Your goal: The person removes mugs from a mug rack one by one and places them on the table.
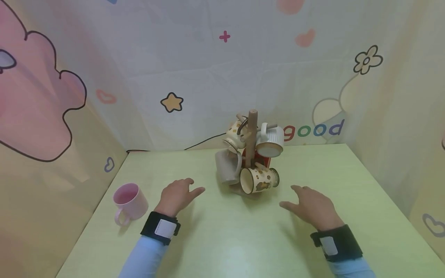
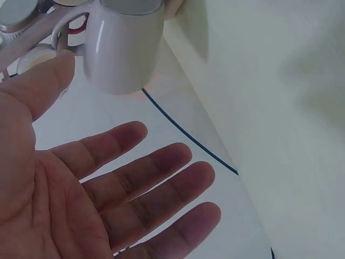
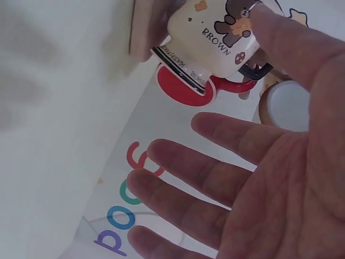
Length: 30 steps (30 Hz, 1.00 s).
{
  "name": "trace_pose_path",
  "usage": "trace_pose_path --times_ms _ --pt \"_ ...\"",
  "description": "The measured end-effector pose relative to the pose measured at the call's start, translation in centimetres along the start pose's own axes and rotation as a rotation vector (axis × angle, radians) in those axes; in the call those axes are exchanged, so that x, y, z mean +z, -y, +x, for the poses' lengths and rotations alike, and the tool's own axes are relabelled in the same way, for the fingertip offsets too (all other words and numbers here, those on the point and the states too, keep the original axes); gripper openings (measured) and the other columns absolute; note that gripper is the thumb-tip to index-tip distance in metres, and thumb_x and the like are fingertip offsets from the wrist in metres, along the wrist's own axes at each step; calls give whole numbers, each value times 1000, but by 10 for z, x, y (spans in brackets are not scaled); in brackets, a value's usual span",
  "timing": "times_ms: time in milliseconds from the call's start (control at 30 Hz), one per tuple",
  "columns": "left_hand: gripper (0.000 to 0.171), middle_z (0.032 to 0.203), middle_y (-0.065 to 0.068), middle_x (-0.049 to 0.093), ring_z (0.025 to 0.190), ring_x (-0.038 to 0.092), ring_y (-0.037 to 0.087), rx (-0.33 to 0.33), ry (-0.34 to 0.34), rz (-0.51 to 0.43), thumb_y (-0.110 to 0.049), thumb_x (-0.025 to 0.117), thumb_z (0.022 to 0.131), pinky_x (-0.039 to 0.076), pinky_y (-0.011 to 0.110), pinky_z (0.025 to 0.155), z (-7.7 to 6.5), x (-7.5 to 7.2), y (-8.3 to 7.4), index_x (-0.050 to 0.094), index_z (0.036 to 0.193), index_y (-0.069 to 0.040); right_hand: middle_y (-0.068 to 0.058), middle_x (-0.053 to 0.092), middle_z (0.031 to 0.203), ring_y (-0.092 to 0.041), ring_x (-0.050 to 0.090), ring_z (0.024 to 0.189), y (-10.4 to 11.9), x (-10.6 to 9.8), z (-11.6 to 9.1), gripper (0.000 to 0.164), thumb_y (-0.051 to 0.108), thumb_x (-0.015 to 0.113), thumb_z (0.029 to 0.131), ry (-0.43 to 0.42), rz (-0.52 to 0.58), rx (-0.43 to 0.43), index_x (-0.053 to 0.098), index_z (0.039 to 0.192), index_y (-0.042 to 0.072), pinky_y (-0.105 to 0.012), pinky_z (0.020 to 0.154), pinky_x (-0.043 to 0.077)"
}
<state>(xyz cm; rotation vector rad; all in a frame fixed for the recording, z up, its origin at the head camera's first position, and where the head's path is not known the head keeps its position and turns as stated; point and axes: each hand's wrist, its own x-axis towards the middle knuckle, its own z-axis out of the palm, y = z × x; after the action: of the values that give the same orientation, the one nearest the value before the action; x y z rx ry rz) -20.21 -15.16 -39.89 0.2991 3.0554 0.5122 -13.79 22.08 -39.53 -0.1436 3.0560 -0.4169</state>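
A wooden mug tree (image 1: 252, 135) stands toward the back of the table with several mugs hung on its pegs. Low on its front hangs a cream bear-print mug (image 1: 260, 180); a plain white mug (image 1: 227, 166) is at its left. Higher up are a ribbed white mug (image 1: 270, 141) and another cream patterned mug (image 1: 235, 135), and a red mug (image 3: 186, 86) shows partly behind. My left hand (image 1: 176, 197) hovers between a pink mug (image 1: 131, 200) and the tree, fingers spread, holding nothing. To the tree's right, my right hand (image 1: 313, 206) is likewise spread and holds nothing.
The pink mug stands upright at the table's left, its handle toward me. A light green table (image 1: 236, 239) lies under everything. Behind it hangs a printed curtain (image 1: 194, 58) with the coloured word "good", and curtain also lines both sides.
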Motion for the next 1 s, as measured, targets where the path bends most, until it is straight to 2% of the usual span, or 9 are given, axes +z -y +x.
trace_pose_path --times_ms 100,400,633,767,1000 --pt "59 112 17 71 101 67 34 19 -2 4 -50 63 94 55 46 74 4 0 -6 63 127 -1 -31 60 124 -49 57 114 3 -4 2 80 59 64 88 -5 -9 -5 56 132 -7 -60 85 49" --pt "61 119 19 68 105 66 35 44 13 3 -50 62 94 55 48 79 13 -4 -19 61 130 -1 -32 61 123 -49 57 114 16 -14 6 82 63 60 88 -16 -40 -26 56 132 -6 -59 81 51" --pt "62 125 18 65 109 65 35 65 0 -7 -51 60 95 54 48 82 22 -11 -26 59 133 -1 -31 63 120 -47 61 109 30 -23 11 76 60 61 90 -58 -76 -30 59 130 -5 -55 72 55" --pt "62 127 18 64 111 64 34 78 -7 -1 -51 59 96 54 49 84 29 -16 -31 59 134 -1 -29 65 116 -44 64 104 40 -30 15 71 55 65 89 -96 -89 -31 61 128 -5 -53 69 56" --pt "62 128 17 64 111 64 33 109 -19 0 -50 58 97 54 48 85 42 -31 -46 58 135 -2 -23 69 103 -37 68 84 55 -44 24 67 55 67 88 -148 -104 -47 64 122 -3 -45 55 53"
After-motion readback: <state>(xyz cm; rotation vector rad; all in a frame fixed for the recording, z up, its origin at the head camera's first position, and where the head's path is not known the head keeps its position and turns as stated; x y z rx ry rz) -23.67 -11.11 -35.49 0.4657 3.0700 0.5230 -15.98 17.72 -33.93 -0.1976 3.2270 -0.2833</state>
